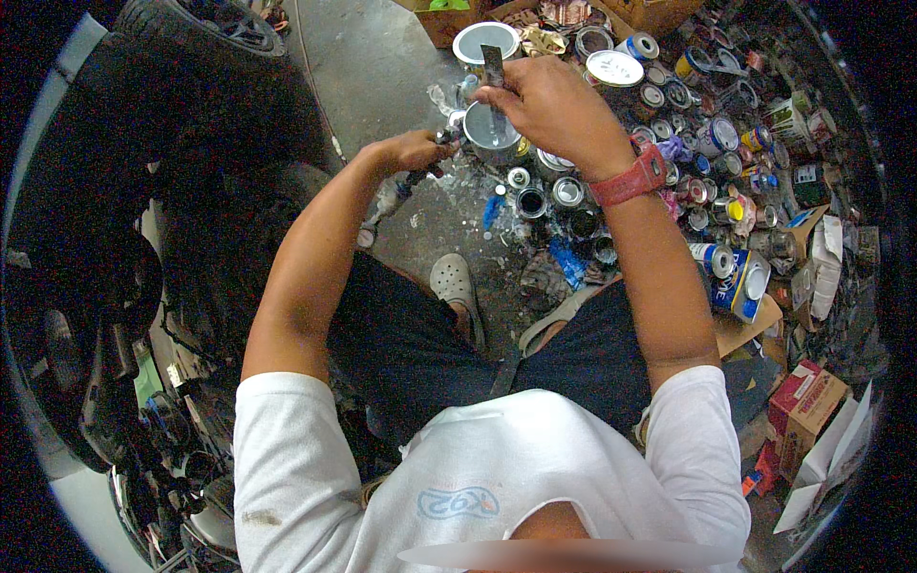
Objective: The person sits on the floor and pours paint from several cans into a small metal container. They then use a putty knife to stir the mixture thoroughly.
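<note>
My left hand point(413, 153) is closed round the dark handle of what looks like a spray gun point(390, 202). A small round gauge point(366, 235) hangs at its lower end. Just right of the gun's front stands a round cup point(471, 127) with greyish contents; I cannot tell whether it is joined to the gun. Above that cup, my right hand point(546, 100) pinches a flat, dark mixing stick point(492, 63). The stick's lower end reaches down into the cup. A white tub point(485, 40) stands just beyond.
Many paint cans point(567, 193) and lids crowd the floor to the right. A white-lidded can point(614, 68) stands beyond my right hand. Cardboard boxes point(807, 406) lie at far right. A tyre point(205, 33) and a hose point(320, 95) are at upper left, dark vehicle parts at left.
</note>
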`<state>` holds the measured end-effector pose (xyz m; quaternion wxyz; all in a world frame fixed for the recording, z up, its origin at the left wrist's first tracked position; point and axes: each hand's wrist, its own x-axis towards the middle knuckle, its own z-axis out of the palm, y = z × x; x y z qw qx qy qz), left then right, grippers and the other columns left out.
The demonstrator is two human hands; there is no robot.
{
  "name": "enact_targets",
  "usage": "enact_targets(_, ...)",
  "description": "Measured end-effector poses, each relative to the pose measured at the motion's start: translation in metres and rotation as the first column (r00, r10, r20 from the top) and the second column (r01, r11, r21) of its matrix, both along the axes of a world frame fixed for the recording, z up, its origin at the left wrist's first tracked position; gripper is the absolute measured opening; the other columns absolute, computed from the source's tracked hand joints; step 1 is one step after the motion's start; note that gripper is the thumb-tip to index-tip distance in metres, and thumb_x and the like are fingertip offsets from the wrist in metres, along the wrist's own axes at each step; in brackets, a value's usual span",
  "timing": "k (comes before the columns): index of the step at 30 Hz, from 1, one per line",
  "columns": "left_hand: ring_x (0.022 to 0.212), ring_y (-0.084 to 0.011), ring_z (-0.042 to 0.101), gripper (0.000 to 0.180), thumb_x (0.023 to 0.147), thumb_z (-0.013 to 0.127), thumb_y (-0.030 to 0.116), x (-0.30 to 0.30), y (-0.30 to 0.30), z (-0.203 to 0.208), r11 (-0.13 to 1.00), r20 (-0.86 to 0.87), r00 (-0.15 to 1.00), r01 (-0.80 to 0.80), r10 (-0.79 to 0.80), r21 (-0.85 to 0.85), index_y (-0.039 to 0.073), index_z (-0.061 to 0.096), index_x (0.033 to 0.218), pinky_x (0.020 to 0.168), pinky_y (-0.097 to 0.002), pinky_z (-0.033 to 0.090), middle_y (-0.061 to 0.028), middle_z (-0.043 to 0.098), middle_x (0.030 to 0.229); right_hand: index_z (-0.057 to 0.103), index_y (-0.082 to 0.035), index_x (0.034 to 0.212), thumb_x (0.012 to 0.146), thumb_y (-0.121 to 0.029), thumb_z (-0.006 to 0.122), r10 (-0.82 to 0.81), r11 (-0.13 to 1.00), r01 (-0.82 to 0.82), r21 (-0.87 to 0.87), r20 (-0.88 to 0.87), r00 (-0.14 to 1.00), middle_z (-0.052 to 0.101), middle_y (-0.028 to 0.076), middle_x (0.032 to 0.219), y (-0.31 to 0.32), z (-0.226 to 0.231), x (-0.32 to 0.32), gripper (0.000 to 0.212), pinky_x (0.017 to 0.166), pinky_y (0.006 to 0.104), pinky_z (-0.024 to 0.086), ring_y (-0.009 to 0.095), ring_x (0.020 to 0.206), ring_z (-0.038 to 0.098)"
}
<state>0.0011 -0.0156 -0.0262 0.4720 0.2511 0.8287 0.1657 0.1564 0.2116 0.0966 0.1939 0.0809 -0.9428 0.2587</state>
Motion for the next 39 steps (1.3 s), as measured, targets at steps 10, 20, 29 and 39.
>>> enact_targets(10,0.088,-0.0235,0.070,0.072,0.101,0.052,0.062,-0.001,0.001,0.002,1.000,-0.018,0.999,0.027,-0.027,0.004,-0.006,0.066,0.119,0.078,-0.0443,0.052,-0.0156,0.073,0.101,0.072,0.000,0.082,0.093,-0.036,0.072,-0.016,0.998,0.008,-0.062,-0.130,0.991,0.065,0.022,0.071,-0.001,-0.004,-0.002,0.037,0.067,0.0519,0.049,0.041,0.071,0.065)
enact_targets(20,0.081,-0.0205,0.063,0.064,0.103,0.052,0.058,0.007,0.000,0.009,0.994,0.044,0.998,-0.050,0.046,0.092,-0.003,0.066,0.115,0.075,-0.0413,0.050,-0.0095,0.067,0.092,0.070,0.000,0.089,0.093,-0.038,0.069,-0.066,0.997,0.065,-0.039,-0.039,0.997,0.070,0.024,0.084,0.004,0.003,-0.001,0.038,0.074,0.0545,0.055,0.045,0.080,0.068)
enact_targets(29,0.074,-0.0164,0.054,0.059,0.102,0.054,0.058,0.007,0.005,0.014,0.984,0.020,0.988,-0.154,0.153,0.085,0.000,0.065,0.102,0.068,-0.0370,0.046,-0.0055,0.061,0.083,0.069,0.003,0.084,0.097,-0.035,0.066,-0.185,0.979,0.172,-0.112,-0.124,0.975,0.068,0.025,0.080,0.014,0.014,0.002,0.041,0.070,0.0504,0.050,0.043,0.076,0.066)
enact_targets(39,0.063,-0.0133,0.046,0.055,0.101,0.056,0.058,-0.007,0.003,-0.017,0.963,0.059,0.975,-0.221,0.214,0.153,0.003,0.063,0.096,0.055,-0.0350,0.038,0.0000,0.052,0.071,0.069,0.002,0.087,0.097,-0.037,0.061,-0.158,0.981,0.152,-0.119,-0.036,0.987,0.069,0.027,0.082,0.006,0.009,-0.002,0.041,0.075,0.0559,0.054,0.047,0.080,0.068)
